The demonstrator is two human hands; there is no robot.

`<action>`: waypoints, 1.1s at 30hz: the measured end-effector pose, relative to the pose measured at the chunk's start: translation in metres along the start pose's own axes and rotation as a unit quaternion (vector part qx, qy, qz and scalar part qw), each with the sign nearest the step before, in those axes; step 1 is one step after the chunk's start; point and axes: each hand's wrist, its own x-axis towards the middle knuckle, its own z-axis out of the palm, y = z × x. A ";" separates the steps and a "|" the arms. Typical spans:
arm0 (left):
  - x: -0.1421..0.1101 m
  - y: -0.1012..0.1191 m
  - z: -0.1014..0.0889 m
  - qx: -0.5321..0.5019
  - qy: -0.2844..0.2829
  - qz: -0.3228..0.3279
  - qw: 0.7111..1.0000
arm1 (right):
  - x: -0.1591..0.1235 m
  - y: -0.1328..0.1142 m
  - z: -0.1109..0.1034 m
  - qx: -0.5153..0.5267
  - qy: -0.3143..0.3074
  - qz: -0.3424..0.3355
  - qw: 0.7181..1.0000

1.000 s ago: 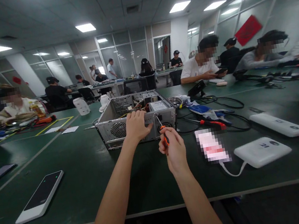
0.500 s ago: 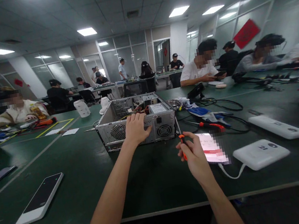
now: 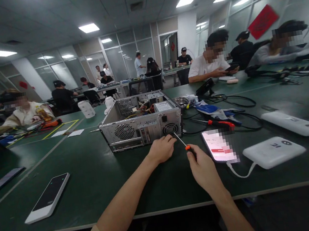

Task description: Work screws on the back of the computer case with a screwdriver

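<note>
An opened metal computer case (image 3: 152,126) lies on the green table in front of me, its rear panel facing me and cables showing inside. My right hand (image 3: 203,164) grips a screwdriver (image 3: 188,147) with an orange and black handle. Its thin shaft points up and left, the tip close to the round fan grille of the power supply (image 3: 170,128). My left hand (image 3: 162,148) is low at the case's front, just below that grille, fingers curled together beside the screwdriver tip. Whatever those fingers may pinch is hidden.
Right of the case lie a red screwdriver (image 3: 220,124), a metal bowl (image 3: 181,102), blue-white gloves (image 3: 212,111) and black cables. Nearer are a lit phone (image 3: 218,148) and white power banks (image 3: 274,152). A white handheld device (image 3: 48,198) lies left. People sit around the tables.
My left hand has come off the case's top edge and moved down and right to the fan grille. The screwdriver has tilted left, its tip now by the grille. The view has shifted slightly.
</note>
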 end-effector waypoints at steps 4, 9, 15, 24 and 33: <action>0.000 -0.001 0.005 -0.025 -0.033 -0.037 0.998 | -0.002 -0.006 -0.001 -0.063 -0.011 0.013 0.998; -0.003 -0.005 -0.001 -0.072 -0.066 -0.056 0.994 | -0.004 -0.017 -0.004 -0.120 -0.057 0.043 0.990; -0.002 -0.008 0.007 -0.189 -0.032 -0.112 0.975 | -0.005 -0.021 -0.007 -0.115 -0.066 0.046 0.990; -0.003 -0.040 -0.025 -0.733 -0.014 -0.198 0.651 | -0.004 -0.012 -0.001 0.009 -0.019 -0.004 1.000; -0.014 -0.044 -0.042 -0.862 0.012 -0.156 0.483 | -0.006 -0.013 0.002 0.052 -0.022 -0.056 0.997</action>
